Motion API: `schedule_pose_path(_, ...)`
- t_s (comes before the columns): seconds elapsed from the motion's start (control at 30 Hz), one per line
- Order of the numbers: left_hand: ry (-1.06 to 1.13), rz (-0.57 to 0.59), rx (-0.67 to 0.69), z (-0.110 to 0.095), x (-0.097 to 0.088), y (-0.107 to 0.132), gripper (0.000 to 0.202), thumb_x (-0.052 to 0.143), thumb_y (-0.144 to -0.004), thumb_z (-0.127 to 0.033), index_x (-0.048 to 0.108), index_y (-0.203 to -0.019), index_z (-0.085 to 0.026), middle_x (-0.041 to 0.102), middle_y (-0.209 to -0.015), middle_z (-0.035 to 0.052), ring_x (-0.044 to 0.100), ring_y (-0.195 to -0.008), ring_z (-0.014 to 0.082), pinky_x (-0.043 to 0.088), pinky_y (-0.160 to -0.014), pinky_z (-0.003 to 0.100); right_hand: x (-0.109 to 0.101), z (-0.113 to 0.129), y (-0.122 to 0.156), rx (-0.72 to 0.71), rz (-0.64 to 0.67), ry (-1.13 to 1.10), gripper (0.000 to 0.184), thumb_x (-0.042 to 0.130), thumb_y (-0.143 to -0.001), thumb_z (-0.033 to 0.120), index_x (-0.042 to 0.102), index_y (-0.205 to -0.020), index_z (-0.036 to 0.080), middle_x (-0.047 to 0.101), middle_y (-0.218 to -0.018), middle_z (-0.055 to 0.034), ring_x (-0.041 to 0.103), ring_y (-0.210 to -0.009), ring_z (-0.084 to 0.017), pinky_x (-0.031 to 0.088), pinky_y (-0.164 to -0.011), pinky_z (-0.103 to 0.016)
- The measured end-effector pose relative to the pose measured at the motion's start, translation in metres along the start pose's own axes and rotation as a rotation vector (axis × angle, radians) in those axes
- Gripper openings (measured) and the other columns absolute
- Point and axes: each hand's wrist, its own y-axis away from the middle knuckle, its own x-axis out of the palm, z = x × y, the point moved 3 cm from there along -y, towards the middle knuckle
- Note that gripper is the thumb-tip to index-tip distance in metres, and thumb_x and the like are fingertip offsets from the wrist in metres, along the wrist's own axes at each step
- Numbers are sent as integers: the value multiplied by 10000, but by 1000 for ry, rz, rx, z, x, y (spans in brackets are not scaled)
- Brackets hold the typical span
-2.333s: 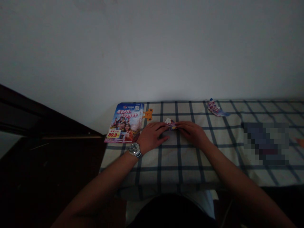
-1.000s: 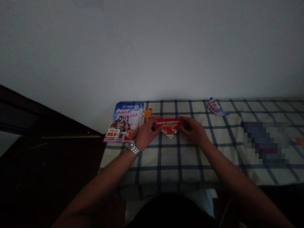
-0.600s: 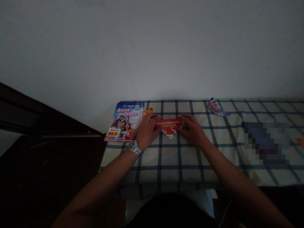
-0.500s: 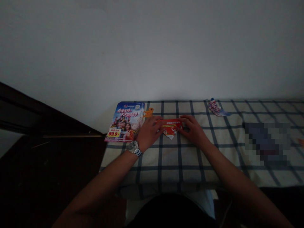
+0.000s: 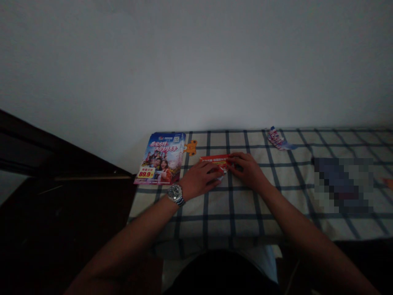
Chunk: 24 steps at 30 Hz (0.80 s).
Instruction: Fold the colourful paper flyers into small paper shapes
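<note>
A red folded flyer [image 5: 211, 158] with white and yellow print lies on the checked cloth, its top edge running straight between my hands. My left hand [image 5: 199, 179], with a silver wristwatch [image 5: 175, 193] on the wrist, reaches across its lower part, fingers on the paper and covering most of it. At the right end, my right hand [image 5: 247, 170] pinches the flyer between thumb and fingers. A small white printed piece of the flyer shows between the two hands.
A stack of blue and pink flyers [image 5: 162, 157] lies at the table's left end, beside an orange bear-shaped print [image 5: 190, 148]. A crumpled flyer piece [image 5: 276, 138] sits near the wall [image 5: 196, 73]. A blurred-out dark object [image 5: 340, 184] rests on the checked cloth [image 5: 294, 176] at right.
My left hand has moved from the flyer's left corner to its lower middle, uncovering the top left edge and the bear. My right hand stays at the right end.
</note>
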Motion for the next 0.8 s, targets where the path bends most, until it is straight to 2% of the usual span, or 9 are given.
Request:
schedule_pose_path(0.3, -10, 4, -44, -1, 0, 0, 366, 550, -1013, -408, 609, -1357, -296, 621, -1307, 67, 551, -1230, 268, 422, -1113, 510, -2, 5, 2, -32, -5, 25, 259, 637, -966, 286, 727, -1205, 241, 696, -1251, -104, 632, -1131, -291, 524, -994, -511)
schedule_pose_path(0.6, -86, -95, -160, 5, -7, 1, 381, 569, -999, -432, 625, -1337, -268, 621, -1323, 73, 528, -1282, 283, 285, -1227, 556, -5, 13, 4, -92, 39, 67, 230, 653, -945, 272, 741, -1157, 269, 682, -1283, -81, 603, -1125, -300, 525, -985, -523)
schedule_pose_path(0.8, -117, -91, -219, 3, -8, 0, 380, 550, -1008, -445, 625, -1318, -239, 619, -1327, 104, 546, -1245, 302, 426, -1083, 521, -3, 26, 6, -177, 136, 41, 240, 667, -940, 322, 751, -1162, 292, 645, -1336, -91, 592, -1143, -304, 528, -984, -527)
